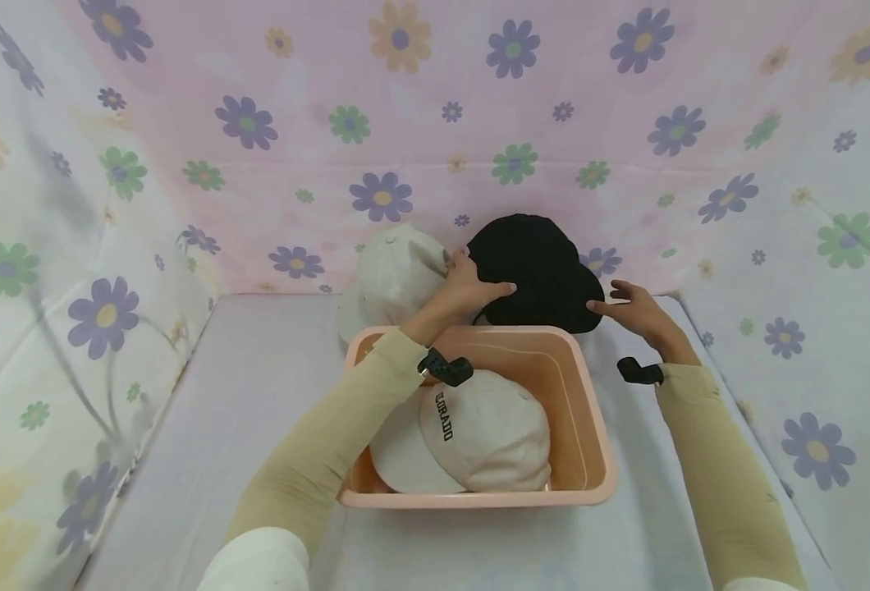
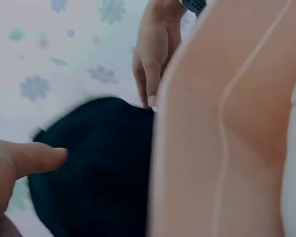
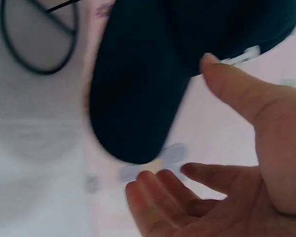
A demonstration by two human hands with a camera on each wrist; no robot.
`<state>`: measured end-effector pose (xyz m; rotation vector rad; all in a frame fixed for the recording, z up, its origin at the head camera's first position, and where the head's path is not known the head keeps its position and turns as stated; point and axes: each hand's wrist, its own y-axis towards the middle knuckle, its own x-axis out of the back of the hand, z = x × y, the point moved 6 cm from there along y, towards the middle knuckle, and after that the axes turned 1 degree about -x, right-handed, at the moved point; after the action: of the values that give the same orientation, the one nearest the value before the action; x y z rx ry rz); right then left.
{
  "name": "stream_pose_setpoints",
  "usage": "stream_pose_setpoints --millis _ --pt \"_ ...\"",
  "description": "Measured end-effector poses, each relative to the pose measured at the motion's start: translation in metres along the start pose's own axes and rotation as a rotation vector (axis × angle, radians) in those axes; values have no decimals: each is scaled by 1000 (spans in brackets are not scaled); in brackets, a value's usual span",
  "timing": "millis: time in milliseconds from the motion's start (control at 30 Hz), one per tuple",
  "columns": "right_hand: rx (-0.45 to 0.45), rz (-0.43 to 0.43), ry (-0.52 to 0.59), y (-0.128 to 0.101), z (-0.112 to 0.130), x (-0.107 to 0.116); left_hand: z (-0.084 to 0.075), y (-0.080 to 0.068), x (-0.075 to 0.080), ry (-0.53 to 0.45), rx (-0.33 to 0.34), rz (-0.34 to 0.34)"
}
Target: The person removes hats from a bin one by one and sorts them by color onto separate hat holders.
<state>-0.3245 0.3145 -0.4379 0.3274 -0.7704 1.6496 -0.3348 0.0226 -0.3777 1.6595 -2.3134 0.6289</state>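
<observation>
A black cap (image 1: 531,267) stands tilted against the back wall, behind a peach plastic basin (image 1: 601,460). My left hand (image 1: 468,287) is at its left side, thumb stretched out over the cloth and fingers spread near its edge. My right hand (image 1: 634,312) is at the cap's right, by the brim; in the right wrist view its thumb (image 3: 232,84) meets the edge near a white label, while the other fingers stay apart from it. A cream cap (image 1: 398,271) sits left of the black one. Inside the basin lies another cream cap (image 1: 497,431) with dark lettering.
Flowered cloth walls (image 1: 398,107) close off the back and both sides. A pale sheet (image 1: 258,394) covers the table. The basin's far rim (image 1: 509,331) lies just in front of the black cap, under my left forearm. A dark loop (image 3: 39,71) shows in the right wrist view.
</observation>
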Motion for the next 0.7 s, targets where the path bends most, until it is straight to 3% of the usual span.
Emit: stream_pose_setpoints --millis 133,400,567,700 --pt "70 22 -3 -17 23 2 -17 -17 8 181 -88 35" --pt "235 19 -54 -61 71 0 -42 -65 29 362 -379 43" --pt "373 49 -68 -97 101 -10 -42 -96 44 411 -485 35" --pt "463 59 -87 -120 118 -21 -31 -117 58 455 -552 57"
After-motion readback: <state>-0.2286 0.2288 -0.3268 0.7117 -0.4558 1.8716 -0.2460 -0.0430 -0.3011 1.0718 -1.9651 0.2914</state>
